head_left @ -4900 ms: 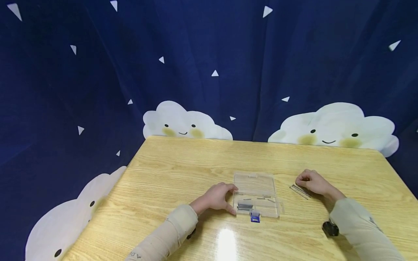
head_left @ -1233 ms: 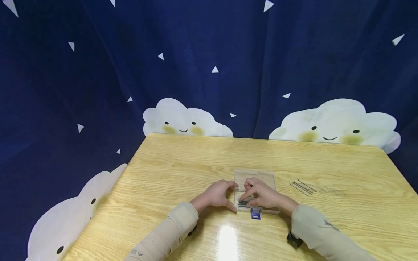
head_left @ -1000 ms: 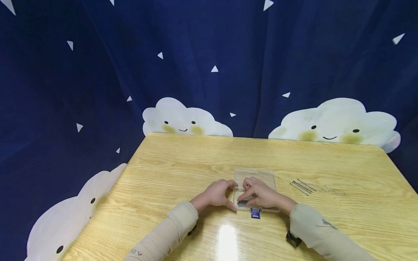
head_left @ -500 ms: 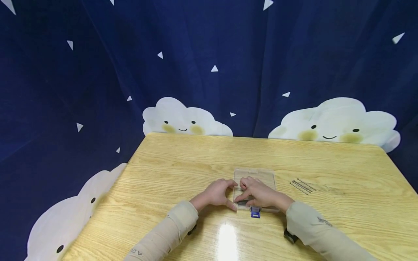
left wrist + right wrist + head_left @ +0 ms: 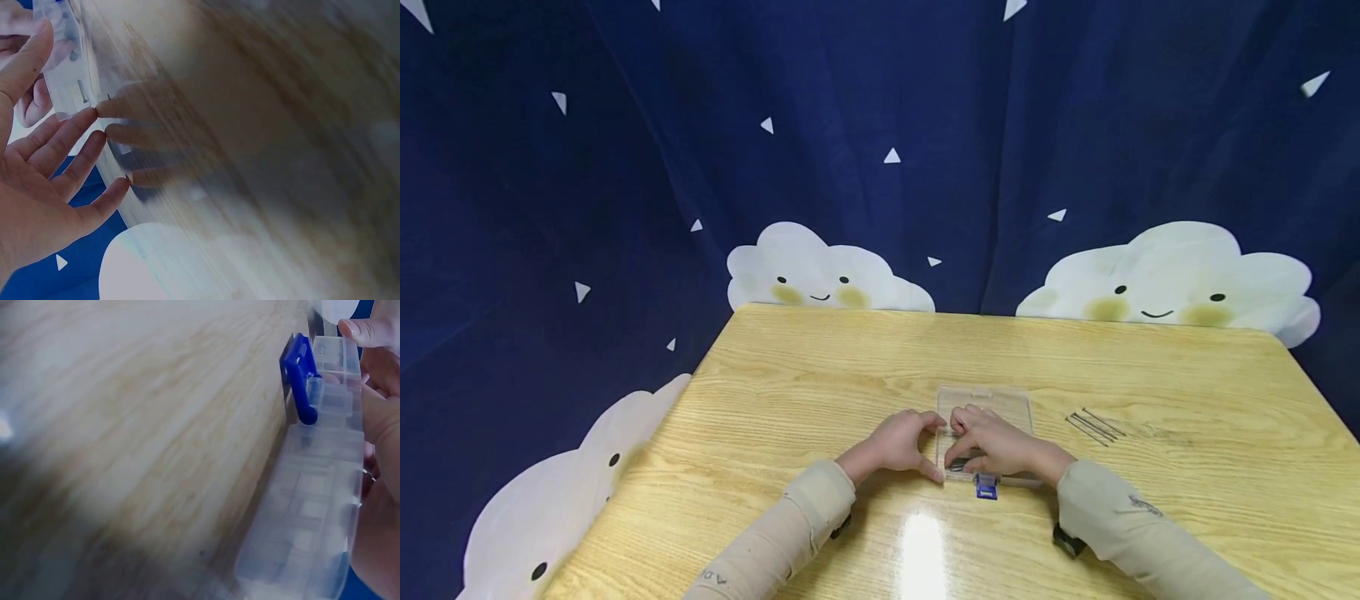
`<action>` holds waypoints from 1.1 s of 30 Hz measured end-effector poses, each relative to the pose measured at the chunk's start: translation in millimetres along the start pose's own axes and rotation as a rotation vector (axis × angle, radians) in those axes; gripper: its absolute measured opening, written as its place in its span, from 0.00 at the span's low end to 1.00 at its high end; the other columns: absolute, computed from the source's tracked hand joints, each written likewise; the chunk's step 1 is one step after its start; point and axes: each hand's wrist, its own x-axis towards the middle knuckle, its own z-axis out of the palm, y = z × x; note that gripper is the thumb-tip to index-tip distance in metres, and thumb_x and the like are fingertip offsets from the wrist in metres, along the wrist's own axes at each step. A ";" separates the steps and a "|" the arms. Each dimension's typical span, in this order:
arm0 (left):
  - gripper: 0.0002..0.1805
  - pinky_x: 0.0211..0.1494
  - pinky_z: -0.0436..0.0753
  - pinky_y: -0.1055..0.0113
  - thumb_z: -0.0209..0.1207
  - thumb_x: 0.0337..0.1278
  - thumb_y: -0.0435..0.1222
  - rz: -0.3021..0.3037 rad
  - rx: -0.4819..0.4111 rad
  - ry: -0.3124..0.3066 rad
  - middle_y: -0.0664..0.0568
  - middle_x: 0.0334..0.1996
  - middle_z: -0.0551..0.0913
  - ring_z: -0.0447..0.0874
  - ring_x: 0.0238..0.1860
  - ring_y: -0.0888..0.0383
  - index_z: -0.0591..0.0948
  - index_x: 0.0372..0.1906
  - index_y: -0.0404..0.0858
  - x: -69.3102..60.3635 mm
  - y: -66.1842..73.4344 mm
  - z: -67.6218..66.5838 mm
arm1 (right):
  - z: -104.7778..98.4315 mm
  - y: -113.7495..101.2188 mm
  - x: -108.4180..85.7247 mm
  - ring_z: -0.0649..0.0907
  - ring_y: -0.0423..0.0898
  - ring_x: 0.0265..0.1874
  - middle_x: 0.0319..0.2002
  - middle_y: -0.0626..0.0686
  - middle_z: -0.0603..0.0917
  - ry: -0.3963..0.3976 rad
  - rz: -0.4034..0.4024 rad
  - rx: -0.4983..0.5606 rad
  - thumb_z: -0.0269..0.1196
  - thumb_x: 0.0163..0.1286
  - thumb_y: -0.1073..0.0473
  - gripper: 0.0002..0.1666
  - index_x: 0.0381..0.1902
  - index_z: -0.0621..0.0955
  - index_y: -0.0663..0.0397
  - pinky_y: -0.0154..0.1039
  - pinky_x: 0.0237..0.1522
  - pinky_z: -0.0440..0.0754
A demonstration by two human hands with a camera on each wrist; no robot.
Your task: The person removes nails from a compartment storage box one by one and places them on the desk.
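Note:
A clear plastic compartment box (image 5: pixel 1021 412) lies open on the table, its lid folded back and its blue latch (image 5: pixel 987 487) at the front. My left hand (image 5: pixel 898 442) rests at the box's left side, thumb by the front corner and fingers spread along the edge. In the left wrist view its fingertips touch the table. My right hand (image 5: pixel 996 442) reaches into the front left compartment, index finger and thumb around dark nails (image 5: pixel 957 465), partly hidden by the fingers. More long nails (image 5: pixel 1093 427) lie loose to the right of the box.
The wooden table (image 5: pixel 820 358) reaches back to a dark blue curtain (image 5: pixel 850 100) with white clouds and triangles. A bright glare patch lies on the table in front of the box. A black wrist device (image 5: pixel 1067 542) hangs under the right sleeve.
My right hand has moved from the loose nails on the table into the box; over the last second its fingers shift slightly among the nails there. My left hand stays at the box's left edge.

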 end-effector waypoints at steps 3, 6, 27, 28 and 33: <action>0.42 0.52 0.71 0.68 0.72 0.29 0.54 0.000 -0.009 -0.004 0.54 0.46 0.79 0.74 0.49 0.60 0.73 0.56 0.40 -0.2 -0.1 -0.2 | 1.0 0.8 0.2 0.57 0.39 0.32 0.30 0.42 0.56 -0.001 0.002 0.023 0.68 0.50 0.54 0.10 0.33 0.85 0.38 0.36 0.34 0.53; 0.42 0.53 0.70 0.68 0.72 0.29 0.53 0.006 -0.011 -0.002 0.54 0.46 0.79 0.74 0.49 0.59 0.73 0.56 0.40 0.0 0.1 -1.1 | 1.3 1.5 1.0 0.58 0.39 0.32 0.30 0.42 0.58 0.005 0.003 0.053 0.68 0.51 0.54 0.08 0.32 0.84 0.37 0.36 0.34 0.54; 0.43 0.53 0.70 0.67 0.73 0.28 0.52 -0.022 -0.061 0.029 0.53 0.47 0.79 0.74 0.50 0.57 0.71 0.55 0.38 -1.1 -1.1 3.1 | 5.3 1.0 1.9 0.63 0.39 0.32 0.29 0.50 0.69 0.096 0.081 0.295 0.68 0.52 0.60 0.05 0.26 0.81 0.46 0.37 0.37 0.59; 0.43 0.53 0.70 0.67 0.73 0.28 0.52 -0.027 -0.069 0.032 0.53 0.47 0.79 0.74 0.50 0.57 0.71 0.55 0.38 -1.5 -1.2 3.5 | 5.0 1.2 1.7 0.64 0.40 0.32 0.29 0.50 0.69 0.099 0.081 0.305 0.68 0.52 0.61 0.05 0.26 0.81 0.47 0.37 0.37 0.60; 0.43 0.54 0.70 0.67 0.73 0.28 0.52 -0.044 -0.105 0.049 0.53 0.47 0.78 0.73 0.50 0.58 0.70 0.54 0.38 -3.6 -0.6 4.9 | 3.6 0.8 1.5 0.67 0.43 0.34 0.29 0.50 0.71 0.119 0.104 0.388 0.67 0.54 0.62 0.04 0.26 0.81 0.50 0.37 0.40 0.65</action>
